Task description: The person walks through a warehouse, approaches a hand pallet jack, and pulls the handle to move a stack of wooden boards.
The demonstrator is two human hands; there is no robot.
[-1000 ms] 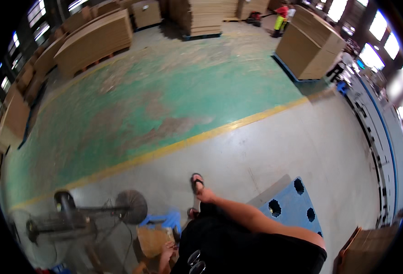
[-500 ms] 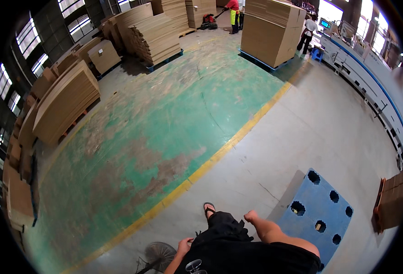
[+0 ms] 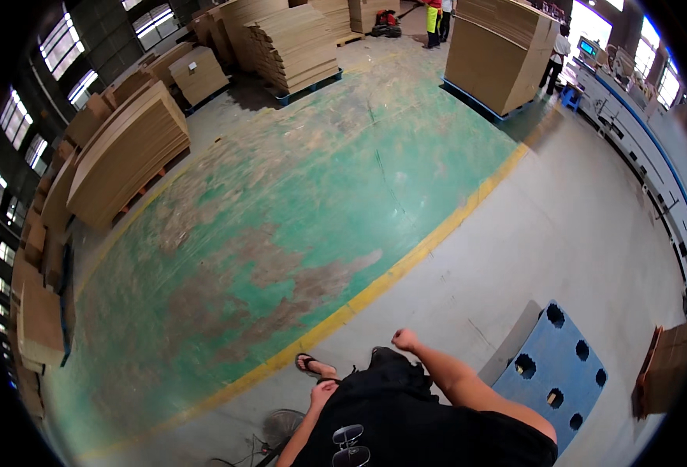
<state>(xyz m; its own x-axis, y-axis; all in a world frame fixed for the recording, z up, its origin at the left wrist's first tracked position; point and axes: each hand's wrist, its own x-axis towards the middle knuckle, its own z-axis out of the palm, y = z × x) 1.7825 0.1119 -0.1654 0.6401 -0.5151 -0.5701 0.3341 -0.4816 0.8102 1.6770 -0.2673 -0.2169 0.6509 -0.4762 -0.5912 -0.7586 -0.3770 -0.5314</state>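
Blue and apparently plastic, the pallet (image 3: 559, 356) lies right of the yellow line (image 3: 468, 206); it probably handles stiff and bulky, best gripped at opposite edges. Nearer that line, the right hand (image 3: 405, 339) curls closed, seemingly empty; the left hand (image 3: 324, 392) is near the line too, its grasp impossible to tell.

Photographed from the wearer's head through a wide fisheye lens, looking down over the right hand (image 3: 404, 339) and left hand (image 3: 324, 391) from close above, then forward across the green floor (image 3: 312, 210) beyond them, taking in the blue pallet (image 3: 553, 352) right of the right hand and cardboard stacks (image 3: 304, 53) far ahead of both.
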